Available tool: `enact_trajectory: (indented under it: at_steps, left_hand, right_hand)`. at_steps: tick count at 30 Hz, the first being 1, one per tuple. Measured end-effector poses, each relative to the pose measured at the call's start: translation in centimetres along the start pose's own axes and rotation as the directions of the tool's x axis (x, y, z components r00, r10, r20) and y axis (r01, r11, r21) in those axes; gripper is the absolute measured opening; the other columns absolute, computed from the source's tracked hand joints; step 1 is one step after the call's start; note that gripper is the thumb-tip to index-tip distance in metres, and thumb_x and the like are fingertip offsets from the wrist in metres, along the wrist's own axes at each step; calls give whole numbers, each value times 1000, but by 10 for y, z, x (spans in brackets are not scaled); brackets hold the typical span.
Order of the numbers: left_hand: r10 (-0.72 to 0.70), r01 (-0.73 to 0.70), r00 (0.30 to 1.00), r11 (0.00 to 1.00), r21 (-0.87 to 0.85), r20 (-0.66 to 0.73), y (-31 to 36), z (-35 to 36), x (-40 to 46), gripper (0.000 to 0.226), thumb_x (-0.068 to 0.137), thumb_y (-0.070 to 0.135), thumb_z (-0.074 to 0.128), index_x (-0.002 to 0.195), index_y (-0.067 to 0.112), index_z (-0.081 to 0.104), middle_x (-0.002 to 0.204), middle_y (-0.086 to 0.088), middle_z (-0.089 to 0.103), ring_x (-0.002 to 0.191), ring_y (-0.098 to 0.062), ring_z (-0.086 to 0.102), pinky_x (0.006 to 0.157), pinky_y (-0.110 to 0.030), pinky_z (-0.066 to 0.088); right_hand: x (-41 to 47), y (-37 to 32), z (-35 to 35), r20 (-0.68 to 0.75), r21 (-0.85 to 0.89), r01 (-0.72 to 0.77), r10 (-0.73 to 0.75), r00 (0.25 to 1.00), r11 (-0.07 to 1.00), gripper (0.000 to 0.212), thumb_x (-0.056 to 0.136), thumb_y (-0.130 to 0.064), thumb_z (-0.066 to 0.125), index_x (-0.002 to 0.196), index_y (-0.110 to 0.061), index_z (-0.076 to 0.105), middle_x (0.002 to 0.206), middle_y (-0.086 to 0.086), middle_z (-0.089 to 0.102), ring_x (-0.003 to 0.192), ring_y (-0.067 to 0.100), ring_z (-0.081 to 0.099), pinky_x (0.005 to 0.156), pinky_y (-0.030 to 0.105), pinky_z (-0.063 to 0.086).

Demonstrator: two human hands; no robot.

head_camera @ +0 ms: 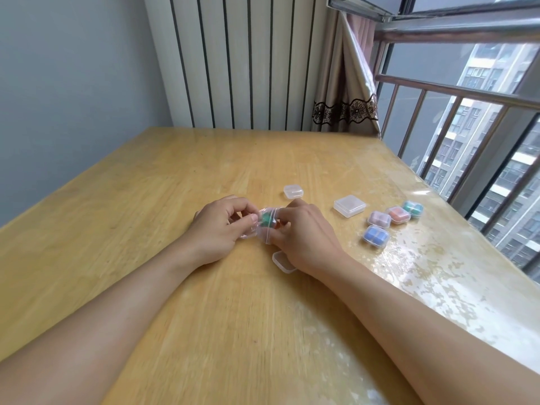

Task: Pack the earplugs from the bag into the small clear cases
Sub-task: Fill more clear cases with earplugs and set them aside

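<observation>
The left hand (217, 226) pinches one side of a small clear bag (264, 225) above the wooden table (146, 200); the right hand (304, 232) pinches its other side. A green earplug (266, 218) shows inside. An empty case (283, 262) lies under the right wrist, another (293, 191) beyond, then a larger clear box (349, 205) and four filled cases (391, 222).

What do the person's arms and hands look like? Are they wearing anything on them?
Both arms are bare as far up as the picture shows: no sleeves. The left hand and right hand wear no gloves, and I see no rings, watch or bracelet on either wrist. The fingernails look short and plain.
</observation>
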State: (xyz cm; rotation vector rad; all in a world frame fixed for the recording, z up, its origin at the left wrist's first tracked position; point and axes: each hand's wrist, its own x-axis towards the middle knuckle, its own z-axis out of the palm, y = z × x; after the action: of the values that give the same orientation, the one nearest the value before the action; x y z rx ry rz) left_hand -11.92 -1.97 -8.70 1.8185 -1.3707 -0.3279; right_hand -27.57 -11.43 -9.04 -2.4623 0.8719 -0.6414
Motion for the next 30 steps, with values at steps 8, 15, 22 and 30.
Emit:
enact_trajectory:
  at_steps: [8, 15, 22, 30]
  left_hand:
    - [-19, 19, 1000, 999, -50, -4, 1, -1, -2, 14, 92, 22, 70, 83, 29, 76, 81, 7, 76, 79, -19, 70, 81, -39, 57]
    - [-7, 5, 998, 999, 32, 67, -1, -1, -1, 16, 90, 43, 59, 92, 34, 72, 84, 14, 73, 80, -12, 68, 95, -47, 52]
    - [-21, 20, 988, 1000, 13, 156, -2, -5, -1, 29, 85, 50, 50, 103, 38, 69, 91, 11, 74, 90, -17, 69, 100, -50, 49]
    - [-35, 44, 980, 998, -45, 197, -3, -5, 1, 29, 89, 45, 45, 101, 34, 68, 90, 9, 73, 89, -13, 66, 103, -48, 48]
  right_hand:
    - [3, 6, -2, -38, 205, -30, 39, 999, 978, 14, 81, -42, 77, 87, -34, 68, 79, -9, 55, 60, 13, 53, 59, 34, 44]
    - [0, 0, -2, -61, 149, -48, 58, 996, 988, 10, 83, -35, 73, 77, -29, 68, 77, 0, 66, 67, 22, 62, 62, 41, 52]
    - [-1, -1, -4, -42, 116, -48, 54, 998, 992, 8, 88, -32, 65, 81, -31, 68, 80, 0, 64, 71, 22, 59, 64, 38, 49]
    - [1, 1, -4, -27, 143, -57, 62, 998, 988, 9, 88, -33, 64, 94, -30, 70, 77, -9, 55, 66, 13, 51, 60, 32, 43]
